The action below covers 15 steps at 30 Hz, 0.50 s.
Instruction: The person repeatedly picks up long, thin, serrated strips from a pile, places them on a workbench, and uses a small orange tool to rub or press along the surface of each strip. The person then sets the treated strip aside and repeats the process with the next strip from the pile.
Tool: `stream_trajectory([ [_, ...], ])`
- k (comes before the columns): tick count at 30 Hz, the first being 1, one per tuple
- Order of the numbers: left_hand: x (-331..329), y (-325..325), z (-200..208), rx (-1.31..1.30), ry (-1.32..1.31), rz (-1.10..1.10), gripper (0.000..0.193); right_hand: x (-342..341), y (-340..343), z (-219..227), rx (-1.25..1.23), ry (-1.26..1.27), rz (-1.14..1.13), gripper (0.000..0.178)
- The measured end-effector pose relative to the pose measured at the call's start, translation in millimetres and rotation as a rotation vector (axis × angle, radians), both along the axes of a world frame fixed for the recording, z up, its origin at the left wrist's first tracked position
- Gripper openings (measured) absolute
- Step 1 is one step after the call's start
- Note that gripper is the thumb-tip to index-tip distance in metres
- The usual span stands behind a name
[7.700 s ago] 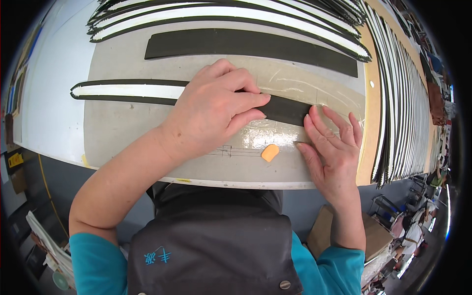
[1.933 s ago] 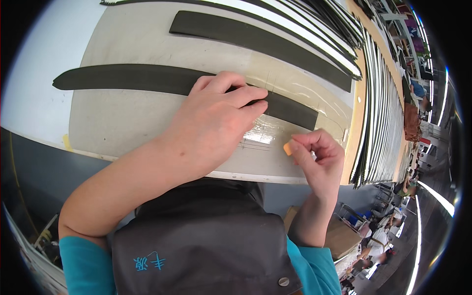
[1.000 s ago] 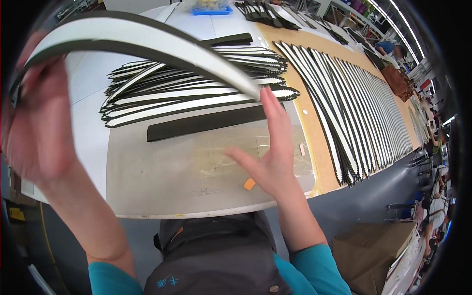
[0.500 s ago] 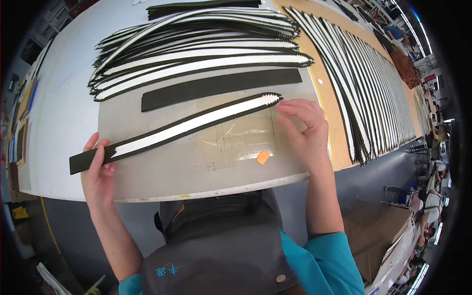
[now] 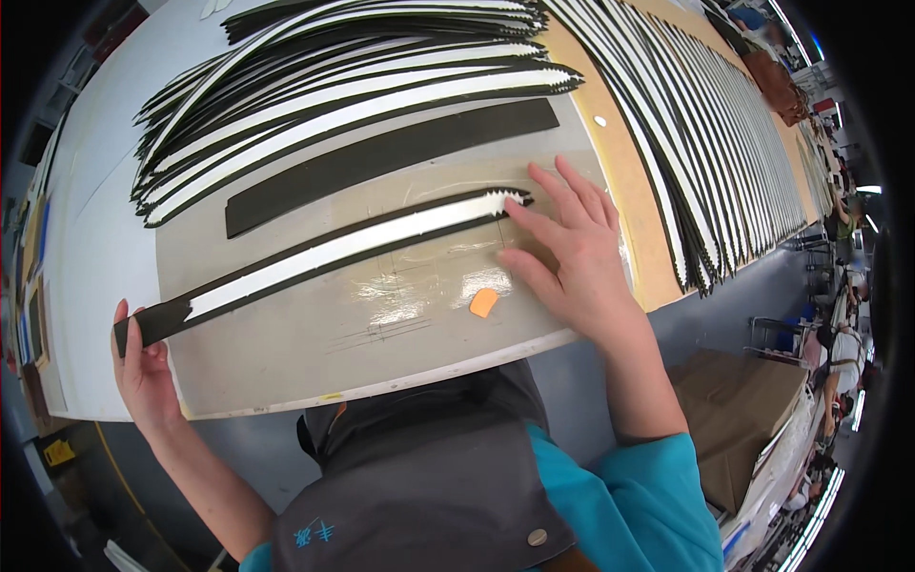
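Observation:
A long black strip with a white band along its middle (image 5: 334,253) slants across the grey work mat (image 5: 286,367) before me. My left hand (image 5: 148,377) grips its plain black end at the mat's left side, thumb on top. At the other end, where the white band stops in a notched edge, my right hand (image 5: 577,253) is spread with its index finger at the strip's tip. Nothing is held in that hand. Just beyond lies a plain black strip (image 5: 391,167). A small orange piece (image 5: 484,303) rests on the mat below my right hand.
A pile of black-and-white strips (image 5: 315,119) covers the far part of the table. On the right, many similar strips (image 5: 710,162) lie side by side on a tan board (image 5: 618,172). Brown cardboard (image 5: 734,410) stands beyond the table's right side. The table's front edge (image 5: 381,389) runs close to me.
My left hand has moved left and nearer with the strip's end. My right hand's fingers have spread apart over the notched tip. The whole view has shifted slightly.

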State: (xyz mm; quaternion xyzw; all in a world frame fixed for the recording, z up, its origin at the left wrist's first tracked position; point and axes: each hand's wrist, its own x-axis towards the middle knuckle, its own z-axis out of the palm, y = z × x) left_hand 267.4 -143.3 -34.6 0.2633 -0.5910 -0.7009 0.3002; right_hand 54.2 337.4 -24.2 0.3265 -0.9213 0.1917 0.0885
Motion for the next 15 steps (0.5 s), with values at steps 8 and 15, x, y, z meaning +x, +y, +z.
stream_trajectory([
  [8,-15,34,2,-0.263,-0.339,-0.022,0.049,22,49,-3,-0.018,-0.047,-0.164,0.047],
  [15,-18,36,-9,-0.46,-0.413,-0.112,0.043,17,61,-13,-0.081,-0.06,-0.231,0.049],
])
